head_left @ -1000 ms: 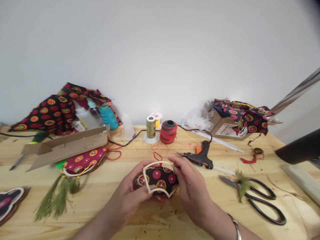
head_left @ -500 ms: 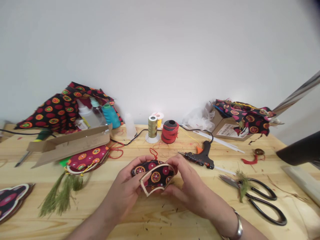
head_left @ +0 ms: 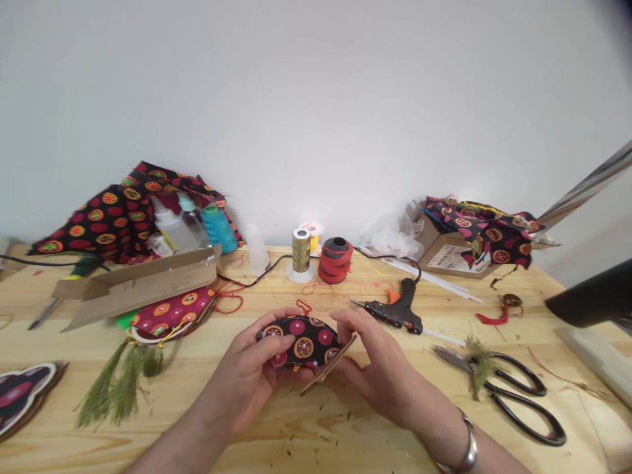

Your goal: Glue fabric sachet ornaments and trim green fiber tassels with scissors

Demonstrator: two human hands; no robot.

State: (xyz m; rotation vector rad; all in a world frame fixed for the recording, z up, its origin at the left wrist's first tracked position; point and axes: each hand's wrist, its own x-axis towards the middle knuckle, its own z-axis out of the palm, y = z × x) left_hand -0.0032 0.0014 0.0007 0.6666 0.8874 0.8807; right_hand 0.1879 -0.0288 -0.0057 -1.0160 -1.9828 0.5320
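Both my hands hold a small padded fabric ornament (head_left: 306,341), black with red and orange circles, just above the wooden table (head_left: 316,428). My left hand (head_left: 249,375) grips its left end with thumb on top. My right hand (head_left: 378,368) pinches its right end, where a thin wooden frame piece (head_left: 330,372) now shows edge-on beneath the fabric. A red cord loop (head_left: 302,307) sticks out behind the ornament.
A black glue gun (head_left: 397,308) lies right of my hands, black scissors (head_left: 513,392) further right. Thread spools (head_left: 320,257) stand at the back. A cardboard lid (head_left: 138,286), bottles, patterned fabric and a green-tasselled ornament (head_left: 148,329) are on the left; a cardboard box (head_left: 454,253) sits back right.
The ornament has been turned over in my hands: the pale wooden frame that faced me now lies underneath, edge-on, and the padded fabric side faces up.
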